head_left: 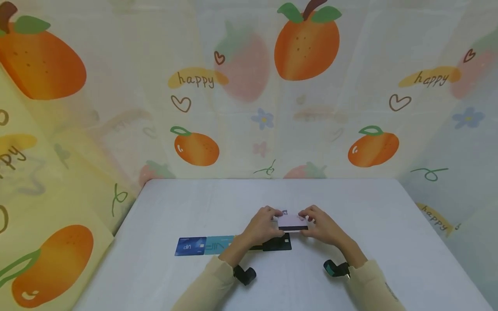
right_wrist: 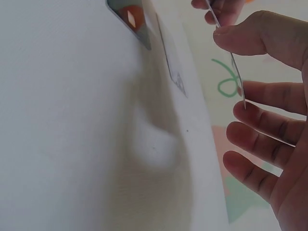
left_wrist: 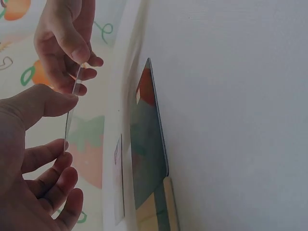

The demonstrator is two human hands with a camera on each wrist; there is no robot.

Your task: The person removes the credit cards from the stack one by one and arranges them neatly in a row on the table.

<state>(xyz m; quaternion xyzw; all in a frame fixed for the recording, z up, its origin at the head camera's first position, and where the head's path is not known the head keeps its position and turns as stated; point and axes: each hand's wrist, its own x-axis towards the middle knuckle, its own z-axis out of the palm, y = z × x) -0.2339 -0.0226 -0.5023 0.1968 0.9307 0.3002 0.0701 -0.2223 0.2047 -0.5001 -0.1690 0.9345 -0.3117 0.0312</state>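
Observation:
A pale card with a black stripe (head_left: 292,223) is held up off the table, seen nearly edge-on in both wrist views. My left hand (head_left: 261,225) pinches its left end between thumb and fingers. At the right end, my right hand (head_left: 322,225) pinches it the same way, its lower fingers (right_wrist: 250,171) spread apart. Just beyond the held card lies another light card (left_wrist: 119,180) on the table. Nearer to me, a glossy black card (head_left: 278,243) ends a row of cards, partly covered by my left wrist in the head view.
The row continues leftward with a light blue VIP card (head_left: 218,245) and a dark blue VIP card (head_left: 190,246); cards between are mostly hidden by my left forearm. A white cloth (head_left: 155,207) covers the table. A fruit-printed curtain (head_left: 249,142) stands behind its far edge.

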